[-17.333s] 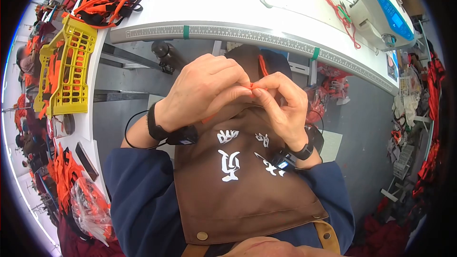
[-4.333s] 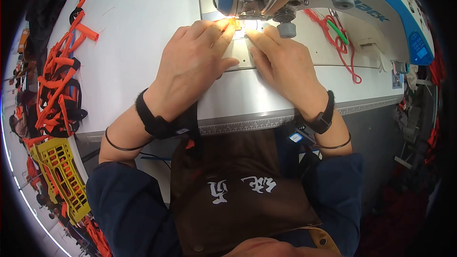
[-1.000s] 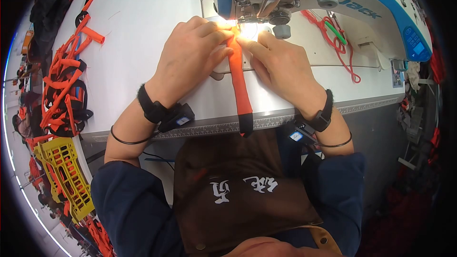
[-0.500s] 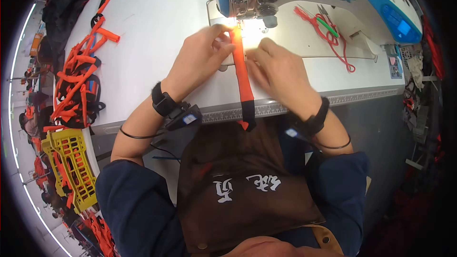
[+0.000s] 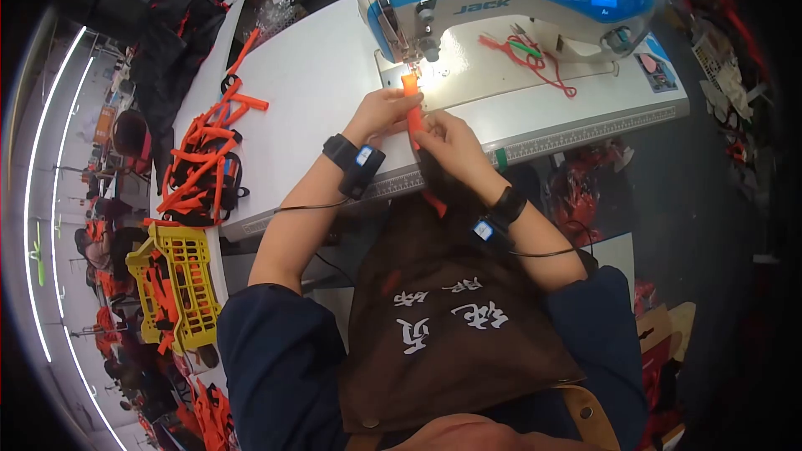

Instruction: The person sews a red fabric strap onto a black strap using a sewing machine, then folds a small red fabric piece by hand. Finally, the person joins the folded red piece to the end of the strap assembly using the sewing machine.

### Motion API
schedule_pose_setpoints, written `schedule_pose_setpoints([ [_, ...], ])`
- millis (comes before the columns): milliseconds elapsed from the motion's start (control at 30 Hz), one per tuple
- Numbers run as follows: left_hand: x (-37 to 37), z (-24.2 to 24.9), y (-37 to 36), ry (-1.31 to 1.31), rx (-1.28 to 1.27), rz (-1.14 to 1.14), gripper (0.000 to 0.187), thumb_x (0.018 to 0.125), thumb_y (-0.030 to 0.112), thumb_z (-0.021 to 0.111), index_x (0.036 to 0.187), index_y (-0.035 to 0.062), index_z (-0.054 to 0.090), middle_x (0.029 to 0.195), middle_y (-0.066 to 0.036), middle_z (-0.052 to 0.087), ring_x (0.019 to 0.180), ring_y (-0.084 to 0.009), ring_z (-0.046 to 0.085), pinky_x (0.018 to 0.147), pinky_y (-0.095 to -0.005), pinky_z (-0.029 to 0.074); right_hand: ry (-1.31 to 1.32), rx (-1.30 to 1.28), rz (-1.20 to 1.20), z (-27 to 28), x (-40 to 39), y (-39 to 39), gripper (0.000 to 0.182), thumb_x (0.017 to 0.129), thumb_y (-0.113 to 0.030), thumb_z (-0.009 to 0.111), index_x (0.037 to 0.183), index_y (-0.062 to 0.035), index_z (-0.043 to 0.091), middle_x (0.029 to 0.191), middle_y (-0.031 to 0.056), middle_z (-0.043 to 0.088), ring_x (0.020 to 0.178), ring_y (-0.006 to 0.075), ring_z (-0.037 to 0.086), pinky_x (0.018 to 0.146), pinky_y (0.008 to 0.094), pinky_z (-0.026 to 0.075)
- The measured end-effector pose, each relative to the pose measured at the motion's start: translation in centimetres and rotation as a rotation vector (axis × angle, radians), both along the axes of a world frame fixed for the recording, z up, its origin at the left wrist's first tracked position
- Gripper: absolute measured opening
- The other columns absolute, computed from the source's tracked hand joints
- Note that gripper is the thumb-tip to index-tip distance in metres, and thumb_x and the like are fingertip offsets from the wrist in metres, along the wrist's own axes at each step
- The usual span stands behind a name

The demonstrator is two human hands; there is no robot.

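Observation:
A narrow orange fabric strip (image 5: 411, 85) with a black lower part lies just in front of the needle area of the sewing machine (image 5: 493, 2). My left hand (image 5: 383, 114) pinches it from the left, thumb and fingers closed near its upper end. Slightly lower, my right hand (image 5: 455, 147) has its fingers closed on the strip's right edge, by the orange part. The black part hangs over the table's front edge toward the brown apron (image 5: 451, 309), with a small orange tip at its end. Fingers partly cover the strip's middle.
On the white table (image 5: 309, 67), a pile of orange and black strips (image 5: 205, 159) lies at left. A yellow crate (image 5: 196, 284) with more strips stands below it. Scissors with red cord (image 5: 526, 48) rest on the machine bed. A ruler (image 5: 585, 129) runs along the front edge.
The camera view has shifted and tilted. The strip's upper end now shows just in front of the presser foot, both hands sit nearer the table edge, and my right fingers have closed onto the strip.

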State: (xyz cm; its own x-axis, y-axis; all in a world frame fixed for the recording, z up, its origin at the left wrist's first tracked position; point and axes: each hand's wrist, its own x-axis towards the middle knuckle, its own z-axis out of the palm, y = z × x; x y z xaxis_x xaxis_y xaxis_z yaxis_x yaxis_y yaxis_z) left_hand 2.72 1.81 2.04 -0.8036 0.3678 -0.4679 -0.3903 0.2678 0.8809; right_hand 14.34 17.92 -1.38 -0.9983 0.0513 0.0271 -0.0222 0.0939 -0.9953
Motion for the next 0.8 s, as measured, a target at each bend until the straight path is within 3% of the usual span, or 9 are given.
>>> schedule_pose_setpoints([
  [100,-0.2,-0.1,0.0,-0.021,0.028,0.063,0.033,0.103,0.018,0.079,0.128,0.0022,0.065,0.112,-0.01,0.078,0.098,-0.0187,0.078,0.092,-0.0317,0.065,-0.053,-0.043,0.045,-0.9,-0.5,0.5,0.024,0.099,-0.021,0.078,0.102,0.0008,0.07,0.081,0.0029,0.071,0.071,0.0103,0.066,0.067,0.0292,0.054],
  [267,-0.2,0.3,-0.1,0.025,0.031,0.024,0.05,0.103,0.006,0.075,0.145,0.0004,0.048,0.123,-0.018,0.076,0.112,-0.0252,0.078,0.098,-0.0351,0.065,-0.222,-0.066,0.192,1.9,0.0,1.7,0.022,0.101,-0.023,0.075,0.1,-0.0007,0.072,0.077,0.0044,0.071,0.067,0.0137,0.069,0.06,0.0311,0.053],
  [367,-0.5,0.3,-0.6,0.038,0.059,-0.019,0.057,0.103,0.005,0.075,0.149,-0.0005,0.042,0.126,-0.022,0.075,0.113,-0.0276,0.078,0.098,-0.0371,0.065,-0.058,0.031,0.183,1.4,-1.2,3.6,0.027,0.103,-0.026,0.073,0.098,-0.0002,0.072,0.074,0.006,0.07,0.067,0.0152,0.071,0.061,0.0326,0.054],
  [400,-0.5,0.3,-0.8,0.037,0.069,-0.033,0.058,0.103,0.005,0.075,0.15,-0.0007,0.04,0.127,-0.023,0.074,0.113,-0.0282,0.078,0.098,-0.0378,0.065,-0.035,0.157,0.165,2.5,-1.5,4.5,0.027,0.102,-0.028,0.072,0.099,-0.0012,0.073,0.079,0.0099,0.073,0.071,0.0215,0.073,0.067,0.0379,0.057],
  [467,-0.5,0.1,-0.7,0.059,0.045,-0.02,0.06,0.103,0.006,0.076,0.15,-0.0001,0.041,0.123,-0.02,0.075,0.108,-0.0257,0.079,0.093,-0.0361,0.066,0.218,0.496,0.132,1.8,-3.2,6.2,0.016,0.099,-0.018,0.072,0.101,-0.0028,0.072,0.094,0.0089,0.073,0.077,0.021,0.073,0.069,0.0352,0.055],
  [567,-0.4,0.2,-0.5,0.115,-0.018,-0.036,0.061,0.102,0.007,0.077,0.15,0.0009,0.041,0.114,-0.016,0.077,0.1,-0.0208,0.078,0.084,-0.0325,0.064,0.301,0.692,0.142,2.8,-5.1,6.9,0.012,0.096,-0.013,0.07,0.106,-0.007,0.073,0.104,0.01,0.073,0.083,0.0276,0.073,0.075,0.0394,0.057],
  [667,-0.2,0.6,-0.5,0.175,-0.039,-0.049,0.061,0.101,0.007,0.078,0.15,0.0029,0.042,0.105,-0.011,0.077,0.094,-0.0159,0.075,0.077,-0.0292,0.061,0.341,0.757,0.225,3.7,-6.4,6.7,0.016,0.095,-0.012,0.068,0.109,-0.01,0.076,0.111,0.0098,0.073,0.098,0.0339,0.073,0.083,0.0474,0.058],
  [800,-0.2,0.8,-0.6,0.163,0.005,-0.061,0.061,0.102,0.007,0.077,0.152,0.0063,0.041,0.101,-0.007,0.078,0.093,-0.0132,0.074,0.077,-0.0288,0.06,0.501,0.722,0.228,2.0,-7.9,6.1,0.022,0.092,-0.006,0.072,0.113,-0.013,0.072,0.11,0.0071,0.074,0.09,0.0314,0.073,0.078,0.0438,0.059],
])
